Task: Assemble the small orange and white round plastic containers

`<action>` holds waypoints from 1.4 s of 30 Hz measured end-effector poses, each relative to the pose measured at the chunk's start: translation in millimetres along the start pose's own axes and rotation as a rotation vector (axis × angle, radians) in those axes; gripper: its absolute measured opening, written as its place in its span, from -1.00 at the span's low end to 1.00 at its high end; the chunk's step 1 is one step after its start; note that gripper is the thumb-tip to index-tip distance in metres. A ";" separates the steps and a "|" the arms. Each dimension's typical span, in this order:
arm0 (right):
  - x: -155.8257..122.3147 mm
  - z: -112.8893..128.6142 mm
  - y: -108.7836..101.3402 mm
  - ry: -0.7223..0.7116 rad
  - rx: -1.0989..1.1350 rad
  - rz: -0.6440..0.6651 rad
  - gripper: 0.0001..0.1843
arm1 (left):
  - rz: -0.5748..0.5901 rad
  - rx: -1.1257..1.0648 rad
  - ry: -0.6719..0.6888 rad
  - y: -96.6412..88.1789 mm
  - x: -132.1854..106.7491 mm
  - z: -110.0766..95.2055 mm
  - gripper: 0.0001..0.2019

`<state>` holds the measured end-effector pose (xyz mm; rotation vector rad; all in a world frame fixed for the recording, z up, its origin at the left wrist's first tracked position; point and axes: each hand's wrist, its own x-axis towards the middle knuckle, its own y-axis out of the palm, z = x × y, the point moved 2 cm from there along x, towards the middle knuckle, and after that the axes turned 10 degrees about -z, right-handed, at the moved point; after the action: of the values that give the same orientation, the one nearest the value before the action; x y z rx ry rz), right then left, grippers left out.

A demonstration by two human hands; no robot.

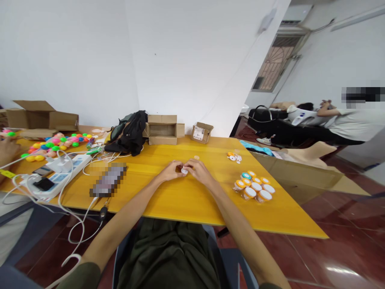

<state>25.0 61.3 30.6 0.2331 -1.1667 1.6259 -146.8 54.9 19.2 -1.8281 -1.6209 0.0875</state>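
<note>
Both my hands meet over the middle of the wooden table (180,200). A small white round piece, like a lid or disc (184,171), sits between their fingertips; its exact kind is too small to make out. My left hand (172,171) is closed on it from the left, fingers curled. From the right, my right hand (197,170) pinches it with thumb and fingers. Just behind the hands lies a small pale, clear-looking piece (196,157). To the right stands a group of small jars with white and orange lids (256,186), one lid being teal (246,176).
Loose white and orange lids (233,157) lie farther back. Left are a phone (108,180), a power strip (60,176) with white cables, colourful balls (57,144) and a black bag (132,130). Cardboard boxes (163,130) line the wall. Another person's hand (9,150) shows far left.
</note>
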 end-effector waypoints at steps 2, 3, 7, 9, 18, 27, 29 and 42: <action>-0.1 -0.6 0.2 -0.002 -0.013 0.000 -0.80 | -0.001 -0.001 0.000 -0.1 -0.4 -0.6 -0.82; -0.1 -0.8 0.1 -0.002 -0.021 0.001 -0.80 | -0.001 -0.002 0.001 0.0 -0.5 -0.9 -0.83; -0.7 -1.2 -0.3 -0.007 -0.078 0.013 -0.83 | 0.005 0.006 0.002 0.3 -0.8 -2.2 -0.84; -1.2 -1.6 -0.1 -0.008 -0.120 0.021 -0.84 | 0.007 0.015 0.002 0.4 -0.9 -3.1 -0.83; -5.3 -1.8 2.7 -0.023 -0.260 0.041 -0.85 | 0.014 0.033 0.014 0.3 -0.6 -4.9 -0.85; -7.0 1.5 3.5 0.001 -0.345 0.045 -0.86 | 0.014 0.022 0.023 0.7 -1.2 -4.8 -0.84; -7.5 3.1 2.6 0.019 -0.345 0.057 -0.88 | 0.015 0.019 0.023 0.9 -0.9 -4.6 -0.86; -3.5 -5.1 -0.4 0.153 -0.006 -0.035 -0.81 | 0.025 -0.105 -0.023 2.0 0.5 0.0 -0.78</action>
<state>28.8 63.0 26.0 0.1219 -1.0449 1.5809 -145.0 55.4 18.4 -1.9335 -1.6461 0.0357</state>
